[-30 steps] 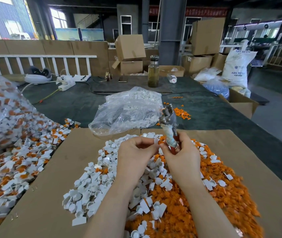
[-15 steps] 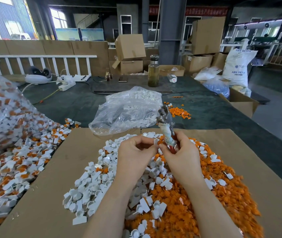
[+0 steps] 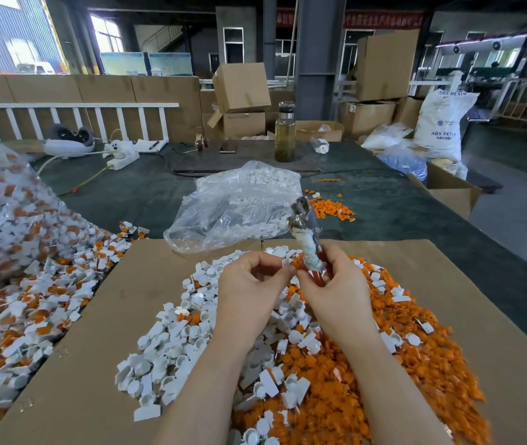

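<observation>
Cardboard [image 3: 95, 316] on green table [image 3: 127, 194] bears caps [image 3: 172, 342]; right hand [image 3: 336, 290] holds pliers [image 3: 304, 226].

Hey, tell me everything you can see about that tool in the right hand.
The tool looks like small pliers: a shiny, worn metal head on top, handles wrapped in dirty whitish tape, red grip showing at the bottom. It stands nearly upright, head leaning slightly left, above the pile of white and orange plastic pieces. The right hand grips its lower handles. The left hand comes close beside it; contact cannot be told.
</observation>
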